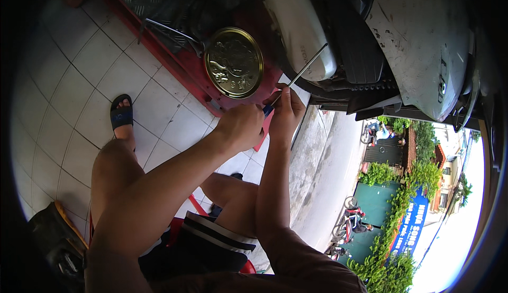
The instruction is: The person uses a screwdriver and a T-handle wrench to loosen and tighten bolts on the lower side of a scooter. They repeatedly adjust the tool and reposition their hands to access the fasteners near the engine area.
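My left hand (241, 127) is closed around the dark blue handle of a screwdriver (307, 66); most of the handle is hidden by my fingers. Just beside it, my right hand (286, 114) pinches the long thin metal shaft between thumb and fingers. The shaft points up and to the right, its tip crossing in front of the silver exhaust cover (309, 44) of a motorbike (423, 44). Whether the tip touches anything I cannot tell. Left of the shaft, a round golden tin lid or tray (234, 62) with an embossed pattern rests on the red stand.
A metal wrench-like tool (172, 30) lies on the red-edged lift platform (153, 44). White floor tiles (69, 97) spread on the left, near my sandalled foot (122, 114). A black and orange object (58, 235) stands lower left. A street (330, 166) with parked motorbikes lies right.
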`<action>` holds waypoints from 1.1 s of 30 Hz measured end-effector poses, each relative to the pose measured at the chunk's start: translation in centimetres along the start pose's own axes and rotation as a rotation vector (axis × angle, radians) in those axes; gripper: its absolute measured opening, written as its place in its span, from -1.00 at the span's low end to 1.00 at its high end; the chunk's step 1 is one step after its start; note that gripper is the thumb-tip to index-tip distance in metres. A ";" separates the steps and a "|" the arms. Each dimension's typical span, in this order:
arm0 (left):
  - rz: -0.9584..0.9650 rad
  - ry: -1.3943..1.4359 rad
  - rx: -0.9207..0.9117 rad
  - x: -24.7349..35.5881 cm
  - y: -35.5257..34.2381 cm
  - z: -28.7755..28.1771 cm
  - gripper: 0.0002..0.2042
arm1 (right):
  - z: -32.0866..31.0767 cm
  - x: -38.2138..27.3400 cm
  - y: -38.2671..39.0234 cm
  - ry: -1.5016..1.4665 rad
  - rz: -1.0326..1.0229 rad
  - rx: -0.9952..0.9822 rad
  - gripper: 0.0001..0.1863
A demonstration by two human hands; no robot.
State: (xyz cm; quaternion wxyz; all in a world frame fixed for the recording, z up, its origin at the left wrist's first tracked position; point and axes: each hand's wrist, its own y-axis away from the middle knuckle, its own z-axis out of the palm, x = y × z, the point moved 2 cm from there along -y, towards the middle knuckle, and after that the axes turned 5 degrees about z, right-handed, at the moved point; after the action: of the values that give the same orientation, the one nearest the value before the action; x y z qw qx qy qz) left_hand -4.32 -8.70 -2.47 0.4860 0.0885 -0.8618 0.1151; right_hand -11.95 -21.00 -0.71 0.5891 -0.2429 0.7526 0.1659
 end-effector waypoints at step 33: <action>-0.280 -0.410 -0.545 -3.1 0.5 -0.5 -0.77 | -8.9 13.5 -4.3 0.224 0.516 -0.078 -0.47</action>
State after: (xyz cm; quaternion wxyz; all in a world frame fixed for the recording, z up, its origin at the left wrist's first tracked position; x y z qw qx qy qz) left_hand -2.46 -7.97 -4.90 0.3200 0.0940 -0.9199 -0.2064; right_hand -19.27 -31.63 -11.33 0.4307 -0.0826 0.8432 0.3111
